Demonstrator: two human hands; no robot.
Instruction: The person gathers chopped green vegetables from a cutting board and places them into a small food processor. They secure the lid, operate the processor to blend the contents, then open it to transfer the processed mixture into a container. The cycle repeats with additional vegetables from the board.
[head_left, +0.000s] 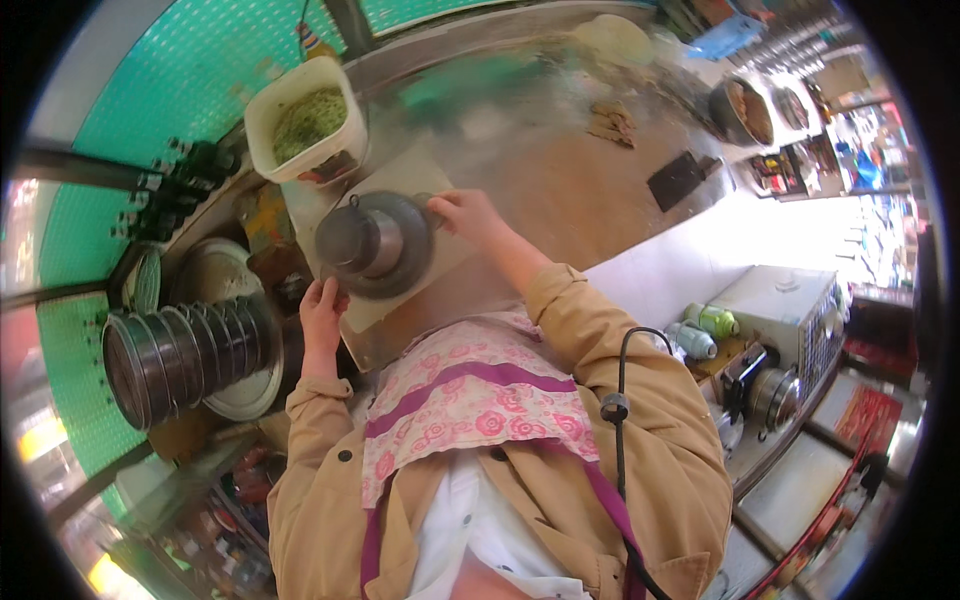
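Note:
A wide, dark round metal vessel (415, 251) stands in front of me on a pale board (420, 169). A narrower cylindrical metal part (360, 238) rises from its middle, with a small loop at its edge. My right hand (465, 212) pinches a lug at the vessel's far right side. On the opposite side, my left hand (322, 300) has its fingers at the vessel's near left rim; its exact grip is partly hidden. Just beyond the vessel is a white plastic tub (259, 124) holding chopped green filling (311, 124).
Stacked round steamer tiers (187, 360) stand at my left, near several green bottles (180, 180). A dark cleaver-like blade (673, 181) and a crumpled brown cloth-like thing (611, 124) lie on the worktop (555, 187). A pot (739, 112) stands far right.

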